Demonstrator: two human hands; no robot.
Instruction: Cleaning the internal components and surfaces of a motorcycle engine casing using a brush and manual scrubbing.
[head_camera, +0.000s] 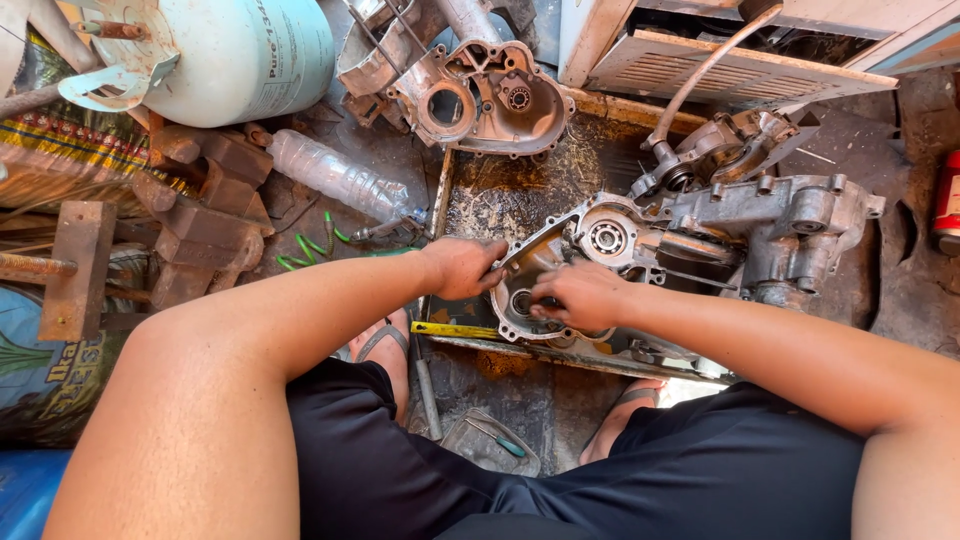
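- A grey metal engine crankcase (700, 235) lies in a shallow, grimy metal tray (520, 190) at centre and right of centre of the frame; its long axis runs from lower left to upper right.
- Its open, bowl-shaped end (535, 270) points toward the lower centre, closest to the person; the bulkier cast end sits toward the right edge.
- The left hand (462, 267) comes in from the left and grips the near rim of that open end, fingers curled over the edge.
- The right hand (580, 297) comes in from the lower right and rests inside the open end, fingertips pressed around a round bearing seat (522, 302); whether it pinches a small part cannot be told.
- Both hands sit close together, almost touching, equally near the casing.
- A second casing half (490, 95) lies at upper centre, a pale gas cylinder (230, 55) at upper left.
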